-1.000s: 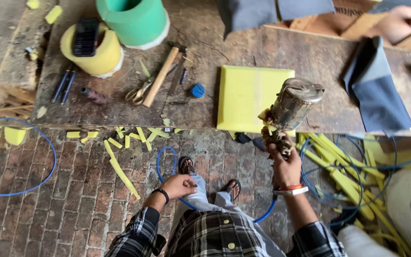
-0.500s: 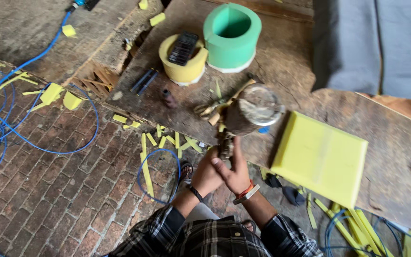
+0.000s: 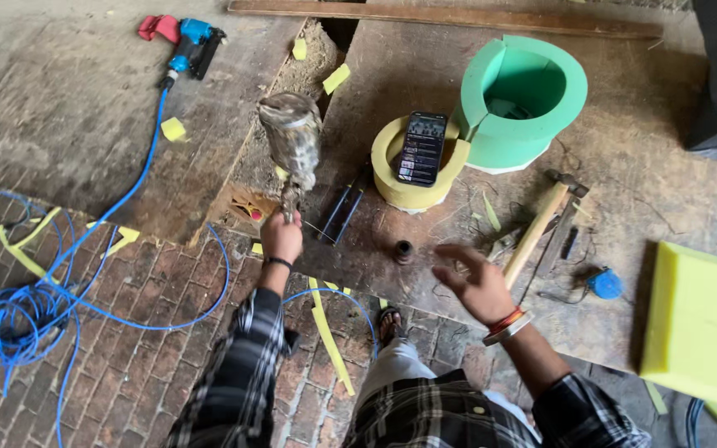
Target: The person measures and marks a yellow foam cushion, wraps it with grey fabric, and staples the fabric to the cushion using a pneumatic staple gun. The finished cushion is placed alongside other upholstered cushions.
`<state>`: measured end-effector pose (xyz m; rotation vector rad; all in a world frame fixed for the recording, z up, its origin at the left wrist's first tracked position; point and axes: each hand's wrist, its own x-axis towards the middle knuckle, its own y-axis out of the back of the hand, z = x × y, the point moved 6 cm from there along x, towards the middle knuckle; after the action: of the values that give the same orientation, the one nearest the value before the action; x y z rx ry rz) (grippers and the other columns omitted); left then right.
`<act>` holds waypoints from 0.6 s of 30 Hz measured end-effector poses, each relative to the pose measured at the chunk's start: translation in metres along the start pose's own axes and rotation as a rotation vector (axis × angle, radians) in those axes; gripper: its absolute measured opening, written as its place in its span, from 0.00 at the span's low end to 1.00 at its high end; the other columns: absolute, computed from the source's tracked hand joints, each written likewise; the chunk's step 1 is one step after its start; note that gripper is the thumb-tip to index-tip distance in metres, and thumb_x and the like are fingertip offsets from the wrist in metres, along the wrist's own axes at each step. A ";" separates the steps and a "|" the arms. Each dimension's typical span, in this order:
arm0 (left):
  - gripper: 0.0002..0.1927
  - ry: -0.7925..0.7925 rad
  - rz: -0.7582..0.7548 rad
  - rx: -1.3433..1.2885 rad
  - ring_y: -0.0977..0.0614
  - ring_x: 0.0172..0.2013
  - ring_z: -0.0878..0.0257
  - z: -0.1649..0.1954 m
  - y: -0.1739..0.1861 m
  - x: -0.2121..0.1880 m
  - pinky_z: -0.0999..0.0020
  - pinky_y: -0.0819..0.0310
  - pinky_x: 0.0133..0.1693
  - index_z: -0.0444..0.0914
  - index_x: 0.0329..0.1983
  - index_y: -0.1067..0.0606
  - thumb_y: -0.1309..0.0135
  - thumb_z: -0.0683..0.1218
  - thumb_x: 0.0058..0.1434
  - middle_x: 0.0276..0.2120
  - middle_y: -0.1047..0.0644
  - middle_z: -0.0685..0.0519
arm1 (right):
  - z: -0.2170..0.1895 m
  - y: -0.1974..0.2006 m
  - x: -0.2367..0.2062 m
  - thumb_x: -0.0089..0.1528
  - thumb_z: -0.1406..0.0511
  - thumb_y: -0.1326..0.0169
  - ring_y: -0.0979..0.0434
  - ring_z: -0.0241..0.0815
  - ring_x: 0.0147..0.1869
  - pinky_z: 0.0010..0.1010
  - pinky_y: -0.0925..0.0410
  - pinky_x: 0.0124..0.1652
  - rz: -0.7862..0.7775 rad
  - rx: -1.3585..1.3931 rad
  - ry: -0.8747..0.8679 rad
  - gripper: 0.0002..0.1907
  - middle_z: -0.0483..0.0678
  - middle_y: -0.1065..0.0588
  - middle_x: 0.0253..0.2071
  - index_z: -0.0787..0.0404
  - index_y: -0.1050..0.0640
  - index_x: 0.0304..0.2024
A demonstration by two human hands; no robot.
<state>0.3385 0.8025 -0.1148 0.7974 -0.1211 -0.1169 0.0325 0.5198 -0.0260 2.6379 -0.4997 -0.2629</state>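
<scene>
Gripping the spray gun (image 3: 290, 145) upright in my left hand (image 3: 281, 236), my right hand (image 3: 479, 282) spread empty above the hammer (image 3: 541, 228); foam rings beyond my fingers look unglued

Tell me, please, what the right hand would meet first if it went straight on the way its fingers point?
Probably the small dark round cap on the worn wooden board: the open right hand points up-left towards it. Height above the board is unclear, so it might pass over.
</scene>
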 end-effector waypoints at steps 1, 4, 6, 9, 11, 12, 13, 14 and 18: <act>0.10 -0.003 -0.006 0.072 0.19 0.34 0.47 -0.008 -0.006 0.023 0.53 0.28 0.36 0.37 0.31 0.21 0.44 0.48 0.64 0.30 0.20 0.44 | 0.006 0.000 0.005 0.60 0.55 0.40 0.22 0.46 0.63 0.39 0.31 0.60 0.024 -0.003 -0.073 0.23 0.49 0.21 0.59 0.54 0.20 0.56; 0.08 0.049 -0.045 -0.132 0.16 0.34 0.49 -0.028 -0.025 0.071 0.56 0.25 0.38 0.39 0.32 0.20 0.50 0.45 0.59 0.29 0.17 0.45 | 0.017 0.007 0.015 0.60 0.55 0.41 0.20 0.44 0.61 0.39 0.29 0.58 0.100 -0.024 -0.188 0.22 0.49 0.20 0.56 0.53 0.20 0.56; 0.09 0.060 -0.056 -0.064 0.16 0.36 0.47 -0.034 -0.038 0.091 0.54 0.24 0.40 0.40 0.32 0.19 0.48 0.46 0.58 0.32 0.17 0.44 | 0.018 0.013 0.017 0.60 0.55 0.40 0.21 0.45 0.61 0.40 0.29 0.58 0.151 -0.054 -0.136 0.22 0.50 0.19 0.56 0.54 0.19 0.55; 0.09 0.070 -0.086 0.044 0.17 0.39 0.43 -0.039 -0.053 0.103 0.51 0.25 0.41 0.42 0.33 0.17 0.46 0.48 0.58 0.35 0.18 0.41 | 0.043 0.015 0.012 0.60 0.55 0.42 0.15 0.47 0.51 0.41 0.23 0.51 0.164 0.039 -0.464 0.22 0.47 0.18 0.55 0.50 0.20 0.56; 0.09 0.075 -0.108 0.089 0.17 0.40 0.41 -0.044 -0.057 0.108 0.49 0.26 0.41 0.42 0.35 0.17 0.46 0.48 0.59 0.36 0.18 0.40 | 0.049 0.012 0.014 0.60 0.54 0.42 0.15 0.46 0.52 0.40 0.24 0.53 0.160 0.028 -0.496 0.22 0.47 0.18 0.55 0.50 0.20 0.56; 0.09 0.078 -0.124 0.094 0.17 0.40 0.41 -0.045 -0.060 0.109 0.48 0.26 0.42 0.42 0.36 0.17 0.47 0.48 0.59 0.36 0.18 0.41 | 0.052 0.009 0.015 0.60 0.54 0.42 0.15 0.45 0.53 0.40 0.24 0.54 0.159 0.021 -0.514 0.22 0.46 0.18 0.55 0.50 0.19 0.55; 0.10 0.083 -0.139 0.099 0.18 0.41 0.40 -0.047 -0.062 0.110 0.47 0.26 0.42 0.42 0.36 0.18 0.47 0.48 0.60 0.37 0.18 0.41 | 0.050 0.007 0.018 0.60 0.54 0.41 0.17 0.44 0.55 0.40 0.25 0.55 0.153 0.000 -0.462 0.21 0.47 0.18 0.55 0.50 0.19 0.55; 0.10 0.088 -0.136 0.104 0.18 0.41 0.39 -0.050 -0.062 0.112 0.47 0.26 0.42 0.41 0.37 0.18 0.46 0.49 0.60 0.37 0.18 0.40 | 0.049 0.004 0.022 0.60 0.54 0.41 0.18 0.44 0.57 0.40 0.27 0.57 0.143 -0.018 -0.407 0.21 0.48 0.18 0.55 0.51 0.18 0.54; 0.11 0.097 -0.136 0.120 0.18 0.42 0.37 -0.061 -0.060 0.121 0.45 0.26 0.43 0.40 0.37 0.18 0.44 0.50 0.60 0.36 0.19 0.37 | 0.045 -0.012 0.040 0.60 0.53 0.41 0.21 0.44 0.61 0.42 0.29 0.59 0.118 -0.037 -0.310 0.21 0.49 0.20 0.57 0.52 0.18 0.53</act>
<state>0.4636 0.7853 -0.1924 0.9292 0.0186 -0.2006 0.0607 0.4968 -0.0752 2.5305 -0.7401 -0.6424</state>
